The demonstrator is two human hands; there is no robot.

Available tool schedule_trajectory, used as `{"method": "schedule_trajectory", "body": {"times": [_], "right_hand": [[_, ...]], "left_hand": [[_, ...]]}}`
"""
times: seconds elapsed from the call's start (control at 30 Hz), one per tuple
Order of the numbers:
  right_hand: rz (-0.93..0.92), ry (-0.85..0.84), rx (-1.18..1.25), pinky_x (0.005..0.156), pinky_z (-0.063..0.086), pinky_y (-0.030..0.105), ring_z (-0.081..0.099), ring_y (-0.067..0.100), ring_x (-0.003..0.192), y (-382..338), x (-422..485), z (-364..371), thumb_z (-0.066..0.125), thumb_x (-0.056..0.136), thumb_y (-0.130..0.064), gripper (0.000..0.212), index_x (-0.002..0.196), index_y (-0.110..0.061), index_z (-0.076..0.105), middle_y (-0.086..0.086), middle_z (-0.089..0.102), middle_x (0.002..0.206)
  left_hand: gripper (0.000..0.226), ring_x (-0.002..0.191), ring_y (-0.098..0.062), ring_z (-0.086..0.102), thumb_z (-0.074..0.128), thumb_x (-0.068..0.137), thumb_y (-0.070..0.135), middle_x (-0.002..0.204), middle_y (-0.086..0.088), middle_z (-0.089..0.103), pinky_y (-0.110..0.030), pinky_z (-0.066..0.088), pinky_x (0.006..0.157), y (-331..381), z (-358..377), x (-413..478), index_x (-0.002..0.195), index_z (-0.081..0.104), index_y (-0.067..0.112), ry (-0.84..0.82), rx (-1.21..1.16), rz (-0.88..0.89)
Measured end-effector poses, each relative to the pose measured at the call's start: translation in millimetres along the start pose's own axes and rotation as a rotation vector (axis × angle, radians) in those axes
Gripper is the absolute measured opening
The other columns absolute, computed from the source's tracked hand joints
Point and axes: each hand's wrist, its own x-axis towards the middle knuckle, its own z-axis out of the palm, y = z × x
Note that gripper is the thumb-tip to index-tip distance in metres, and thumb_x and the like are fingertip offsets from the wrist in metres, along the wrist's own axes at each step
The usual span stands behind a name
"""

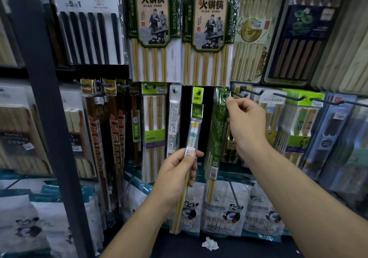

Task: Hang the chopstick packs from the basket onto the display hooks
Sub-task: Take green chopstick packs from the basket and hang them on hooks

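1. The left hand (177, 176) pinches a narrow chopstick pack (192, 130) near its middle. The thumb is pressed on a white label and the fingers are curled behind.
2. The right hand (247, 122), at 2 o'clock from the left, pinches the top edge of a green chopstick pack (218, 134) between thumb and forefinger. The grip sits right at the tip of a dark display hook (226, 94).
3. Behind both hands is a dark back panel (185, 122) crowded with hung packs. At 12 o'clock hang two large packs (153, 28) printed with figures. A dark upright post (45, 118) stands at 9 o'clock. At 6 o'clock are panda-printed bags (227, 208) and a crumpled white paper (210, 244) on a dark surface.
4. The narrow pack is a clear sleeve, slanted. Its top points to 12 o'clock, just under a yellow-green header card (198, 96), and its foot points to 7 o'clock. Inside are pale sticks with yellow and green ends.
5. The green pack hangs nearly upright, with a barcode low on it and bamboo tips showing below.
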Motion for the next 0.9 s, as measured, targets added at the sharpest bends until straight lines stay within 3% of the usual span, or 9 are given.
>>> {"method": "schedule_trajectory", "body": {"times": [0.17, 0.33, 0.43, 0.53, 0.73, 0.8, 0.9], "right_hand": [[0.026, -0.003, -0.044, 0.063, 0.043, 0.023, 0.041, 0.01, 0.052, 7, 3, -1, 0.063, 0.099, -0.03, 0.034, 0.08, -0.002, 0.065, 0.002, 0.046, 0.06], [0.02, 0.007, -0.055, 0.06, 0.044, 0.022, 0.05, 0.002, 0.055, 11, -8, -15, 0.065, 0.097, -0.032, 0.024, 0.079, -0.018, 0.07, -0.007, 0.056, 0.062], [-0.008, -0.126, -0.031, 0.053, 0.045, 0.017, 0.05, 0.004, 0.056, 6, -21, -18, 0.064, 0.098, -0.03, 0.024, 0.077, -0.022, 0.072, 0.006, 0.061, 0.066], [-0.043, -0.231, 0.003, 0.058, 0.048, 0.014, 0.055, 0.001, 0.06, -4, -29, -18, 0.064, 0.099, -0.028, 0.02, 0.083, -0.021, 0.074, 0.001, 0.071, 0.076], [-0.049, -0.191, -0.007, 0.055, 0.045, 0.014, 0.052, 0.005, 0.058, -11, -20, -21, 0.066, 0.098, -0.024, 0.02, 0.081, -0.017, 0.072, -0.005, 0.058, 0.061], [-0.024, -0.158, 0.001, 0.055, 0.044, 0.014, 0.051, 0.005, 0.057, -12, -13, -20, 0.065, 0.098, -0.026, 0.023, 0.078, -0.019, 0.071, -0.005, 0.058, 0.061], [0.042, -0.115, 0.033, 0.052, 0.041, 0.01, 0.049, 0.002, 0.054, -12, -2, -16, 0.063, 0.099, -0.028, 0.026, 0.076, -0.018, 0.069, -0.004, 0.056, 0.061]], "left_hand": [[0.032, 0.064, -0.008, 0.053, 0.049, 0.108, 0.025, 0.074, 0.005, 0.057, -0.024, 0.045, 0.055, 0, 0, 1, 0.096, 0.078, 0.03, -0.011, 0.009, 0.004], [0.031, 0.064, -0.009, 0.052, 0.049, 0.108, 0.026, 0.073, 0.004, 0.056, -0.024, 0.045, 0.056, 3, 1, 2, 0.101, 0.077, 0.035, -0.015, 0.031, 0.02], [0.031, 0.063, -0.008, 0.052, 0.049, 0.108, 0.026, 0.071, 0.006, 0.057, -0.023, 0.044, 0.055, 6, 7, 5, 0.1, 0.077, 0.035, -0.012, 0.053, 0.027], [0.031, 0.061, -0.007, 0.052, 0.05, 0.108, 0.025, 0.069, 0.008, 0.056, -0.021, 0.044, 0.054, 9, 17, 6, 0.098, 0.078, 0.034, -0.041, 0.077, 0.031], [0.027, 0.06, -0.008, 0.055, 0.053, 0.107, 0.022, 0.067, 0.008, 0.056, -0.023, 0.049, 0.053, 13, 30, 17, 0.1, 0.078, 0.028, -0.051, 0.078, 0.045], [0.022, 0.066, -0.01, 0.06, 0.054, 0.107, 0.024, 0.067, 0.01, 0.059, -0.028, 0.056, 0.061, 16, 34, 22, 0.106, 0.075, 0.029, -0.055, 0.1, 0.05], [0.018, 0.09, -0.013, 0.066, 0.053, 0.107, 0.028, 0.082, 0.017, 0.067, -0.037, 0.056, 0.091, 19, 40, 31, 0.104, 0.071, 0.033, -0.051, 0.14, 0.038]]}}
